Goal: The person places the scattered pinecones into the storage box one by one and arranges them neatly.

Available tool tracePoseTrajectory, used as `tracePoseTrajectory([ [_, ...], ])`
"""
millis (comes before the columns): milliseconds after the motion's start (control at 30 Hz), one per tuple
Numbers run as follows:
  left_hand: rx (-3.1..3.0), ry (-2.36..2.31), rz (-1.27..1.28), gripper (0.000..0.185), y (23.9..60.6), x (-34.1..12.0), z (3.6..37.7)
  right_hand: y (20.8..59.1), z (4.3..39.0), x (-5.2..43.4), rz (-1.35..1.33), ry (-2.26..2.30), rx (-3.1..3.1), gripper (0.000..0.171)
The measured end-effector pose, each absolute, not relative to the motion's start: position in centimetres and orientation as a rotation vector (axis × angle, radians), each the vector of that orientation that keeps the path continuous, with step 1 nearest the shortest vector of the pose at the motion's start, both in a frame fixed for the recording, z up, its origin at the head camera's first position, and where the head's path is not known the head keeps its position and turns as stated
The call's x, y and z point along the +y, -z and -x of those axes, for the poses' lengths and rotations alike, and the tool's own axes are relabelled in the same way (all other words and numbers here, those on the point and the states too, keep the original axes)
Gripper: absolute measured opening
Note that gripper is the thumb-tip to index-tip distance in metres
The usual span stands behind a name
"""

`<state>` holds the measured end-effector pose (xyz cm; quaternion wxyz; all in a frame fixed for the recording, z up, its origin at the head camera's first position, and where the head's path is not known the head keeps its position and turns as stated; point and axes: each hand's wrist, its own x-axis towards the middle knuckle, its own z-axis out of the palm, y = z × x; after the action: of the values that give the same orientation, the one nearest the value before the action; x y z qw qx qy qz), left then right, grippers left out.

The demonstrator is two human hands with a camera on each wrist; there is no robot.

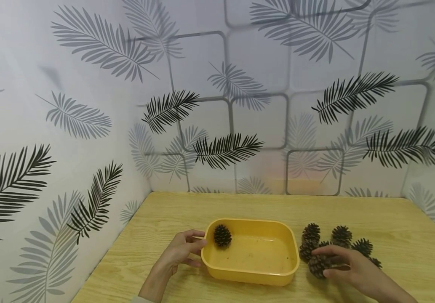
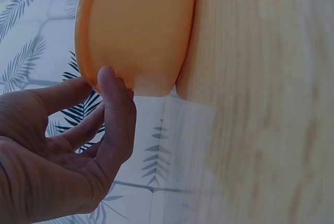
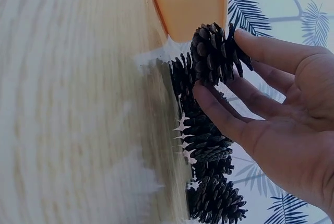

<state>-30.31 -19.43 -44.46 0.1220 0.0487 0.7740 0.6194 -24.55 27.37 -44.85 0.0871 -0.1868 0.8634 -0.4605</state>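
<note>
A yellow plastic basin (image 1: 251, 275) sits on the wooden table, with one pine cone (image 1: 222, 235) inside at its left end. Against that end my left hand (image 1: 181, 250) holds the basin, bent fingers at the rim and outer wall, as the left wrist view also shows. To the right of the basin my right hand (image 1: 348, 269) pinches a brown pine cone (image 3: 214, 54) between thumb and fingers. Several more pine cones (image 1: 341, 235) lie around and behind that hand, partly hidden by it. Whether the pinched cone is off the table I cannot tell.
The pale wooden table (image 1: 187, 206) meets a white wall covering (image 1: 255, 122) with leaf prints at the back. A similar leaf-printed wall (image 1: 84, 168) runs along the left side. The basin stands between the two hands.
</note>
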Motion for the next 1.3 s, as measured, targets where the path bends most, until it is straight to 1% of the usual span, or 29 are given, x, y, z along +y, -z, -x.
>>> tracePoseTrajectory([
  [300,2.263,-1.808,-0.139,0.047,44.5,-19.4,30.4,44.3,24.3,27.2,0.498,1.378,2.608,0.053],
  [933,2.259,-1.801,-0.123,0.047,44.3,-19.4,30.2,43.6,24.3,26.6,0.381,1.455,2.608,0.057],
  [1133,2.261,-1.799,-0.131,0.047,44.2,-19.5,30.1,43.3,24.4,26.2,0.376,1.496,2.579,0.058],
  [1300,2.259,-1.803,-0.140,0.047,44.3,-19.5,30.2,43.2,24.5,26.1,0.421,1.543,2.545,0.059],
])
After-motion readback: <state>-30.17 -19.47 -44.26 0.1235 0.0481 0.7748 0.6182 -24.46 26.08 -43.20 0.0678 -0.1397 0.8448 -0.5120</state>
